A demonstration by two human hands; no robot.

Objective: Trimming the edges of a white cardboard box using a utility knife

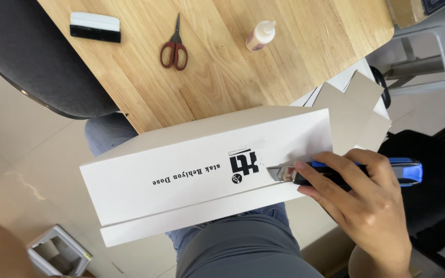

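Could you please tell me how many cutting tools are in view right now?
2. The red-handled scissors lie on the wooden table; the blue utility knife is in the right hand, blade against the white box. Others may be hidden.

Open wooden surface (pixel 222 87) lies between the red-handled scissors (pixel 174 49) and small glue bottle (pixel 260 35). The white rectangular box (pixel 191 164) blocks its near edge.
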